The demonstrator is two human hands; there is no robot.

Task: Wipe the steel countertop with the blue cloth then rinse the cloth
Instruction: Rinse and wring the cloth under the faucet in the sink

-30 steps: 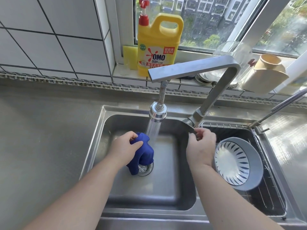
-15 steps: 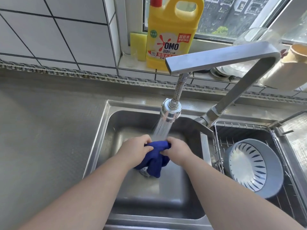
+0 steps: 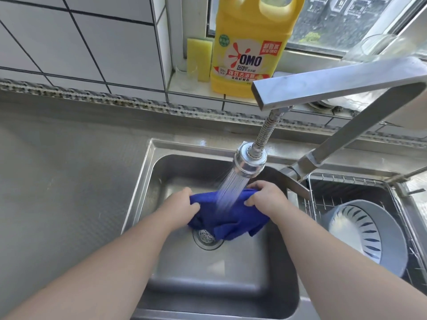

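The blue cloth (image 3: 227,218) is held stretched between both hands over the sink basin (image 3: 208,285). The left hand (image 3: 182,204) is closed on the cloth's left edge, thumb on top and fingers curled underneath; the right hand (image 3: 265,196) is clenched on the right edge in the same way. Between the two hands the upper edge of the cloth is drawn fairly taut, while the rest hangs down in loose folds below them, its lowest corner just above the round drain strainer (image 3: 206,236) (whether it touches the strainer cannot be told from this angle).

Water is sprayed from the chrome spray head (image 3: 249,161), which hangs just above and between the hands on a flexible metal hose under the square steel faucet spout (image 3: 335,83). The spray lands on the middle of the cloth, between the two grips.

To the left of the left hand the steel countertop (image 3: 69,181) is seen. To the right of the right hand a wire rack (image 3: 346,179) sits in the second basin, and a grey colander bowl (image 3: 367,234) lies tilted inside it. Beyond the hands, on the tiled window ledge, a yellow detergent jug (image 3: 251,47) stands just beside a yellow sponge (image 3: 199,58) propped upright, with a small clear glass (image 3: 186,76) in front of the sponge.
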